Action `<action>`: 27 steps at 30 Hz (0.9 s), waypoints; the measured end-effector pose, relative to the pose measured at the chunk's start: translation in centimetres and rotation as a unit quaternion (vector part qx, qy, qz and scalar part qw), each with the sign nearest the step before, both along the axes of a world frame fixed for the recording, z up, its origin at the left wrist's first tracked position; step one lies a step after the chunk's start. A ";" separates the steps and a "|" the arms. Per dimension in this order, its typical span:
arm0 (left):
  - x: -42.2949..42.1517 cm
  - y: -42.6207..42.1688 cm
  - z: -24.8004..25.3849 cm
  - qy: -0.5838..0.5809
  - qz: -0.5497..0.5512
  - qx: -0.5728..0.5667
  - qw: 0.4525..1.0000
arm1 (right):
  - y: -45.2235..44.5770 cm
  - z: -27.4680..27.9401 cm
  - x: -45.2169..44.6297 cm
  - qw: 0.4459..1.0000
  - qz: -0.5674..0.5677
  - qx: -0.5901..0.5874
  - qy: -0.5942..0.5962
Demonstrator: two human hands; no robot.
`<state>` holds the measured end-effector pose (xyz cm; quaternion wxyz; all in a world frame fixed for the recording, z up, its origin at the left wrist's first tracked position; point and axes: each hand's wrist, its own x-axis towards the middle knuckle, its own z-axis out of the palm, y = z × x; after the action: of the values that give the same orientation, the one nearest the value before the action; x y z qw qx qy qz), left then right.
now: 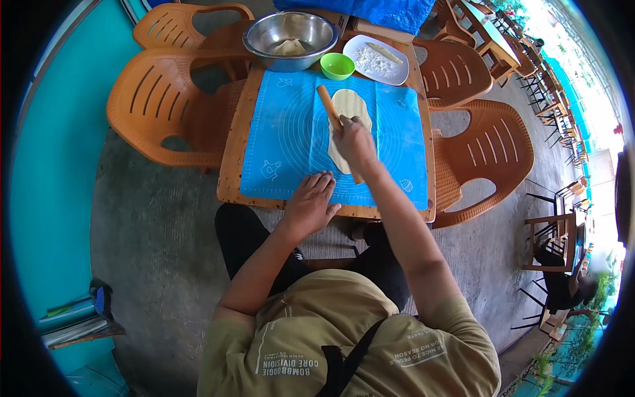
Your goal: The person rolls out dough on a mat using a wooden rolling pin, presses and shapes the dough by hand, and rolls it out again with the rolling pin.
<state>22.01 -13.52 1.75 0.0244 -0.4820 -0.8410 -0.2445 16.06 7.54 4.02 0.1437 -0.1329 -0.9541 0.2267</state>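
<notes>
Shirt [344, 304], left hand [311, 202] at mat edge [261, 194], right hand [356, 144] on pin [327, 104].

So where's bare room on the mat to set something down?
Most: left of the rolling pin, beyond the left hand. Narrower strip: between the dough and the right edge of the mat. Crowded: far end, with steel bowl, green bowl, white plate; mid-mat, right hand on the pin.

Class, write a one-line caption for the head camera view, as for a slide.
Right hand on a wooden rolling pin over flattened dough, left hand at the blue mat's edge.
</notes>
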 end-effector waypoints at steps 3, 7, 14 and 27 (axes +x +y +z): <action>-0.7 -0.5 0.4 -0.011 -0.015 -0.035 0.999 | 4.1 0.8 1.1 0.993 0.114 0.013 0.036; -2.4 -0.3 2.7 -0.117 -0.002 0.003 0.993 | 7.0 1.1 2.6 0.982 0.169 0.088 -0.007; -11.0 3.7 1.7 0.025 0.051 0.031 0.998 | 7.4 -2.0 3.1 0.987 0.153 0.046 0.034; -13.8 7.1 -0.6 0.032 0.074 -0.156 0.984 | 6.9 -4.4 4.4 0.989 0.119 0.053 -0.067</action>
<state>8.22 -6.43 1.20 -0.0061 -0.4236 -0.9012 -0.0918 20.43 14.40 -0.42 0.0580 -0.0253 -0.9813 0.1820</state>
